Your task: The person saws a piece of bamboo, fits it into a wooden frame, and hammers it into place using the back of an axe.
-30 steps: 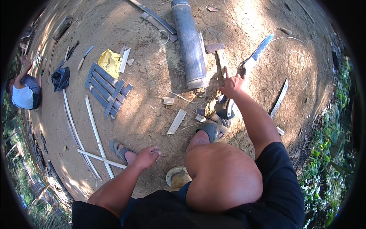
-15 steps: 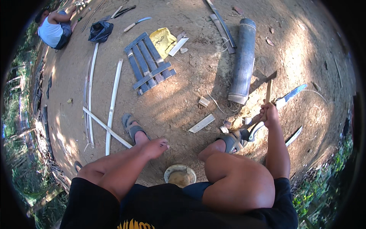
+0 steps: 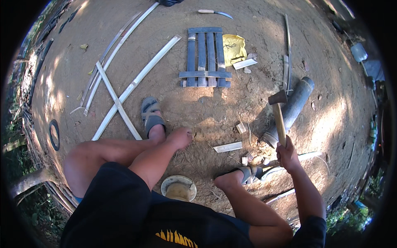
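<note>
My right hand (image 3: pixel 287 155) is closed round the wooden handle of a hammer (image 3: pixel 280 124), its dark metal head up, in front of a thick bamboo pole (image 3: pixel 300 99). My left hand (image 3: pixel 180 137) is closed beside my left sandalled foot (image 3: pixel 153 115); whatever its fingers hold, if anything, is hidden. Ahead of it lies a slatted bamboo frame (image 3: pixel 201 58), dark slats joined by a crosspiece at each end. A yellow sheet (image 3: pixel 233 49) with small thin dark pieces on it lies right of the frame. A split bamboo offcut (image 3: pixel 227 146) rests between my feet.
Long bamboo strips (image 3: pixel 136 82) cross on the ground at the left. A curved knife (image 3: pixel 215 12) lies beyond the frame. Blades lie near my right foot (image 3: pixel 248 173). A round pale-rimmed container (image 3: pixel 166 187) stands between my legs. A black ring (image 3: pixel 54 134) lies far left.
The view has swung right, and the other person at the far left is out of sight. The hammer's head now shows plainly in my right hand. My left hand stays by my left foot.
</note>
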A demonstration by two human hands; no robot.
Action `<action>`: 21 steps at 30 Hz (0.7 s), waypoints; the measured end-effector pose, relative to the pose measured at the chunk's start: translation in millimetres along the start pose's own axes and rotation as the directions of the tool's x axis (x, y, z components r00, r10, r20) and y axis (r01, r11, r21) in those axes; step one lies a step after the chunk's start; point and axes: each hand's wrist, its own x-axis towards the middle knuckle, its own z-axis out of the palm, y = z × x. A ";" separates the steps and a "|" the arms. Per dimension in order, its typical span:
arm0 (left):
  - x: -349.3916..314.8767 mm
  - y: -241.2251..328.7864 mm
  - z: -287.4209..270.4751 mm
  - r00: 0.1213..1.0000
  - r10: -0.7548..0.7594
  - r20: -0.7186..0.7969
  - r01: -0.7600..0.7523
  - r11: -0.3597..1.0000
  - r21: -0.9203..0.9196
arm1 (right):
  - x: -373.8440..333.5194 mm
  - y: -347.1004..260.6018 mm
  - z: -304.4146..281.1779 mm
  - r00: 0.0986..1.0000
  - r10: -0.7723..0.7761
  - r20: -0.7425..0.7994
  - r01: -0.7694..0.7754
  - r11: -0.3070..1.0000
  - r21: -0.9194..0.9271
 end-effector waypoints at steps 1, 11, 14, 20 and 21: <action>5.5 6.0 -3.1 0.999 0.001 -0.042 -0.004 0.997 -0.077 | 6.6 -15.7 13.1 1.000 -0.015 0.008 0.016 0.997 -0.074; 59.1 0.9 -30.5 0.905 -0.131 -0.405 -0.031 0.929 -0.370 | 77.7 20.7 200.9 0.987 -0.044 -0.152 0.071 0.982 0.177; 68.8 -9.8 -44.2 0.854 -0.170 -0.492 -0.021 0.933 -0.359 | 76.2 33.9 232.8 0.975 0.085 -0.206 -0.001 0.925 0.380; 82.1 -6.3 -67.3 0.839 -0.201 -0.506 -0.005 0.926 -0.376 | 86.9 58.1 241.4 0.969 0.198 -0.151 -0.081 0.823 0.562; 83.9 -5.2 -66.2 0.851 -0.170 -0.496 -0.018 0.936 -0.352 | 88.1 56.5 240.1 0.968 0.215 -0.130 -0.108 0.824 0.556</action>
